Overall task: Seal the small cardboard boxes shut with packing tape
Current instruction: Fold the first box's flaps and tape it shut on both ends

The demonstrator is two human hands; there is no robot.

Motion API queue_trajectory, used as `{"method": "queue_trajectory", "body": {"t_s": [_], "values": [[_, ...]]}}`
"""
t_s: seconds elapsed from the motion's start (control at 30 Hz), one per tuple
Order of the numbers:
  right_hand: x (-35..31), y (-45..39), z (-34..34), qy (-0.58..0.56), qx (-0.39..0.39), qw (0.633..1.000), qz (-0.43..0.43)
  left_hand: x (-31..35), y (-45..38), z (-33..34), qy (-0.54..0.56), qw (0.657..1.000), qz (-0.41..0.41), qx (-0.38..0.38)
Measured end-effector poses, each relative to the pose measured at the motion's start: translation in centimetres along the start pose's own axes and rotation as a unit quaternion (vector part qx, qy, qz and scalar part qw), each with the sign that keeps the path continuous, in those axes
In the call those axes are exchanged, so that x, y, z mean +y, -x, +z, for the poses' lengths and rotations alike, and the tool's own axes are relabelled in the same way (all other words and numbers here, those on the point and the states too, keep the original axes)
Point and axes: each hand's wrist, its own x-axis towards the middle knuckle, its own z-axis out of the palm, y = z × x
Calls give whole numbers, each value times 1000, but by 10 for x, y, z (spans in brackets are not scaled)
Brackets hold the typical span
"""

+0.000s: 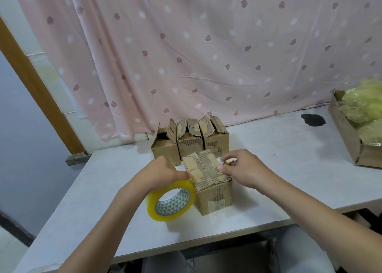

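Centre frame: closed cardboard box w/ flaps down on white table. Left hand grips yellow tape roll against box's left edge, prob. to anchor the strip. Right hand, fingers curled, pins flaps, maybe pinching a small cutter. Three open-flapped boxes wait behind.

We reach both bare forearms forward from the lower edge of the view, converging toward the middle. Our left hand is turned knuckles-up, its fingers curled down and gripping the top of the tape roll, wrist bent slightly. Our right hand lies palm-down, fingers bent, the fingertips pressing on the right edge of the closed box top, while it pinches a small yellow-tipped object we cannot identify. The two hands stay apart.
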Motion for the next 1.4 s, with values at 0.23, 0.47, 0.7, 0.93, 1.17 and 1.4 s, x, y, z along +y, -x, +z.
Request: {"method": "queue_trajectory", "body": {"t_s": [0.23,0.47,0.7,0.93,1.17,1.4], "values": [[-6,9,20,206,102,970,-75,2,4,2,-4,1000,-2,5],[0,8,11,135,38,988,-64,3,3,3,-6,1000,-3,6],[10,7,1,-12,68,997,-46,1,4,4,-5,1000,-9,12],[4,3,-2,-43,173,975,-134,2,5,3,-24,1000,-4,14],[-3,-6,-7,-37,132,988,-76,3,5,3,-31,999,-6,15],[-1,-11,-12,-117,70,989,-57,3,4,3,-27,1000,-5,10]]}}
